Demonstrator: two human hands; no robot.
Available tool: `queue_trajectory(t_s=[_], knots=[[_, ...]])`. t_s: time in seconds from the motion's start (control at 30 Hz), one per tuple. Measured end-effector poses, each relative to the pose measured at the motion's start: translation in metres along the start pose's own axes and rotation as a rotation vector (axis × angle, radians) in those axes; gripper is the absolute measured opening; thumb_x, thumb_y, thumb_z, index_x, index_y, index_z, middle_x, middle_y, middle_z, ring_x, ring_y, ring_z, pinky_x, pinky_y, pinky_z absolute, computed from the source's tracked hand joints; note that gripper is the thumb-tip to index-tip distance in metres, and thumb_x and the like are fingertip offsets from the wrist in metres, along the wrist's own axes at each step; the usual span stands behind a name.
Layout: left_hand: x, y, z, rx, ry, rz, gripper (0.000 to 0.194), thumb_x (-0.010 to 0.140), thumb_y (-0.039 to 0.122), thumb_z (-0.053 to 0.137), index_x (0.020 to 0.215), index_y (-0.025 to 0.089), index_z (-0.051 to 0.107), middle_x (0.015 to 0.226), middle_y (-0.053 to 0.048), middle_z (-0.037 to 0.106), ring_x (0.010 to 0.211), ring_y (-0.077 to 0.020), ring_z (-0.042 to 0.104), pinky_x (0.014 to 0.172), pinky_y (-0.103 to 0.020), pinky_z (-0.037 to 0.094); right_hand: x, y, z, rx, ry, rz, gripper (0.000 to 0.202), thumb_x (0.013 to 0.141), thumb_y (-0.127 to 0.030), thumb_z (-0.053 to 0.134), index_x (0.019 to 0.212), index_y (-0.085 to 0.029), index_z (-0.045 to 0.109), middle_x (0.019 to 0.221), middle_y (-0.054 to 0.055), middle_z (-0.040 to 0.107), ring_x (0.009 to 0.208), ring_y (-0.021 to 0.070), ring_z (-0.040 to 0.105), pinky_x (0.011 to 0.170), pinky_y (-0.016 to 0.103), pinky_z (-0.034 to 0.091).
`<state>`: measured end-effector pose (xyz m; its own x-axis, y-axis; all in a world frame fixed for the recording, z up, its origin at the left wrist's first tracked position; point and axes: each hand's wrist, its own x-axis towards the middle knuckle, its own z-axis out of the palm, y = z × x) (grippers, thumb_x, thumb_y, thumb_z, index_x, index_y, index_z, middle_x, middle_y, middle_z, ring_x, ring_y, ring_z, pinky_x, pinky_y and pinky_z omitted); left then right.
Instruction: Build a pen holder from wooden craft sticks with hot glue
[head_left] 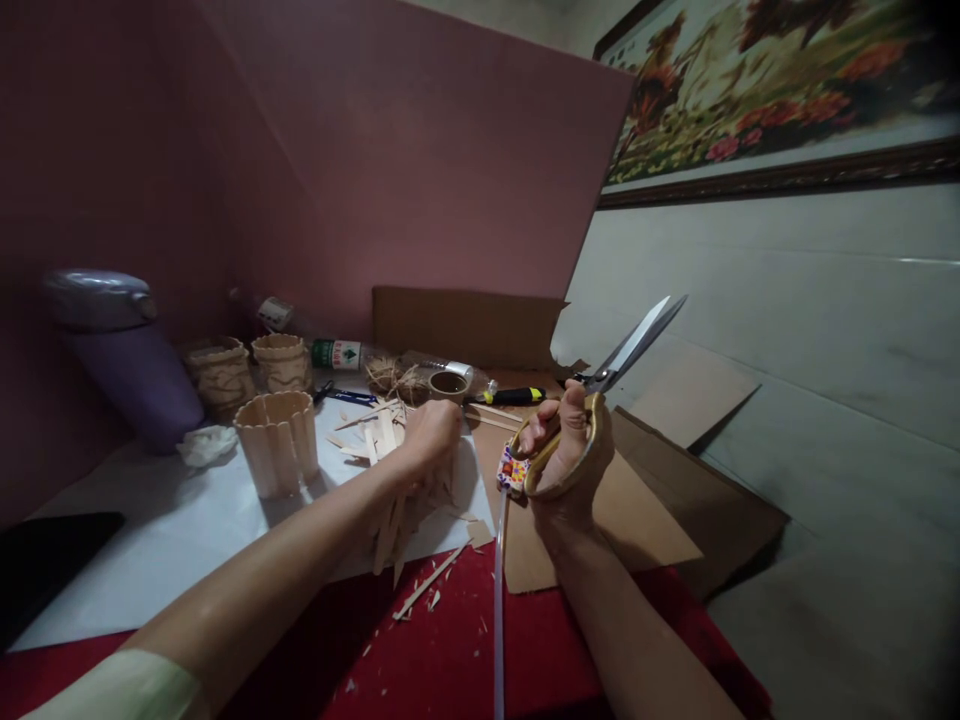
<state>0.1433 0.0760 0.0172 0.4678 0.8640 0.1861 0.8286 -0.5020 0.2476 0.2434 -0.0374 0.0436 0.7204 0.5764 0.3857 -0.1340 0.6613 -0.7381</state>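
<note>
My right hand (574, 465) has its fingers through the gold handles of a pair of scissors (630, 345). The blades point up and to the right, slightly apart. My left hand (433, 435) is closed over a pile of flat wooden craft sticks (386, 435); whatever its fingertips hold is hidden. Just left of the scissor handles lies a small flower-patterned object (512, 470), with a long translucent strip (499, 610) below it. A cup made of upright wooden sticks (277, 445) stands to the left of the pile.
Two more stick cups (281, 363), a purple flask (135, 370) and a crumpled tissue (208, 445) stand at the left. Behind the pile are twine (384, 373), a tape roll (448, 386), a utility knife (517, 396) and plastic bottles (337, 354). Cardboard sheets (637, 520) lie at right.
</note>
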Motion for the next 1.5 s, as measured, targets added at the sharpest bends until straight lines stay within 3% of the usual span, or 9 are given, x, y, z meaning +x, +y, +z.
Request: queue_trajectory(t_s=[0.13,0.23,0.43,0.73,0.97,1.07,1.2,1.33,1.5], knots=[[0.015,0.023,0.011,0.048,-0.033,0.19,0.03,0.085,0.011,0.046,0.094,0.012,0.074,0.108,-0.02,0.069,0.098,-0.029,0.067,0.079,-0.033,0.047,0.0,0.001,0.0,-0.001,-0.018,-0.007,0.037,0.084,-0.054,0.061,0.098,-0.025,0.043,0.067,-0.008,0.045,0.043,0.0047,0.041,0.038,0.02,0.035],[0.024,0.036,0.017,0.076,-0.065,0.27,0.031,0.087,0.009,0.043,0.093,0.007,0.074,0.102,-0.023,0.069,0.096,-0.0313,0.068,0.081,-0.037,0.049,0.001,0.002,-0.001,0.017,-0.022,-0.008,0.037,0.083,-0.053,0.062,0.097,-0.025,0.043,0.066,-0.008,0.045,0.043,0.0054,0.042,0.038,0.021,0.035],[0.033,0.035,0.017,0.097,-0.115,0.375,0.025,0.088,0.011,0.05,0.083,0.01,0.075,0.092,-0.022,0.071,0.094,-0.0312,0.069,0.086,-0.04,0.05,0.0,0.004,-0.004,0.043,-0.032,0.013,0.038,0.082,-0.053,0.064,0.1,-0.025,0.044,0.067,-0.008,0.046,0.042,0.0057,0.043,0.038,0.021,0.037],[0.034,0.039,0.013,0.036,-0.127,0.321,0.022,0.084,0.007,0.053,0.09,0.009,0.074,0.096,-0.025,0.071,0.102,-0.0354,0.067,0.089,-0.044,0.05,0.002,0.011,-0.005,-0.003,-0.005,0.01,0.04,0.081,-0.055,0.064,0.1,-0.026,0.044,0.067,-0.008,0.048,0.042,0.0053,0.044,0.038,0.019,0.038],[0.028,0.035,0.002,-0.198,-0.087,0.187,0.015,0.069,0.003,0.062,0.078,0.01,0.073,0.09,-0.024,0.071,0.102,-0.0352,0.066,0.089,-0.041,0.048,0.003,0.012,-0.002,0.051,0.025,0.042,0.036,0.08,-0.049,0.069,0.095,-0.025,0.047,0.062,-0.01,0.049,0.039,0.0049,0.044,0.034,0.018,0.037],[0.017,0.029,-0.017,-0.381,-0.087,0.13,0.011,0.071,0.01,0.06,0.065,0.012,0.068,0.067,-0.014,0.068,0.079,-0.0273,0.069,0.07,-0.033,0.052,0.002,0.011,-0.003,0.053,0.037,0.035,0.031,0.079,-0.038,0.069,0.098,-0.025,0.05,0.06,-0.011,0.05,0.039,0.0047,0.044,0.034,0.017,0.037],[-0.019,0.016,-0.04,-0.642,-0.132,0.074,0.024,0.082,0.02,0.048,0.062,0.014,0.06,0.052,-0.005,0.058,0.044,-0.0126,0.054,0.044,-0.023,0.042,-0.002,0.009,-0.003,-0.002,-0.033,0.092,0.031,0.075,-0.027,0.068,0.101,-0.025,0.05,0.056,-0.012,0.05,0.038,0.0053,0.044,0.035,0.016,0.039],[-0.063,0.0,-0.043,-1.25,-0.252,-0.087,0.022,0.076,0.026,0.058,0.058,0.013,0.057,0.047,-0.006,0.059,0.036,-0.0088,0.047,0.037,-0.02,0.033,-0.01,0.01,-0.002,-0.101,-0.184,0.268,0.041,0.07,-0.032,0.074,0.101,-0.022,0.05,0.065,-0.007,0.061,0.046,0.0076,0.054,0.038,0.016,0.042],[-0.102,-0.012,-0.034,-1.418,-0.244,-0.212,0.023,0.068,0.033,0.071,0.064,0.013,0.059,0.049,-0.005,0.061,0.042,-0.0152,0.059,0.036,-0.02,0.039,-0.029,0.018,0.002,-0.176,-0.477,0.5,0.049,0.066,-0.039,0.08,0.101,-0.019,0.052,0.064,-0.007,0.06,0.038,0.0049,0.046,0.033,0.015,0.035]])
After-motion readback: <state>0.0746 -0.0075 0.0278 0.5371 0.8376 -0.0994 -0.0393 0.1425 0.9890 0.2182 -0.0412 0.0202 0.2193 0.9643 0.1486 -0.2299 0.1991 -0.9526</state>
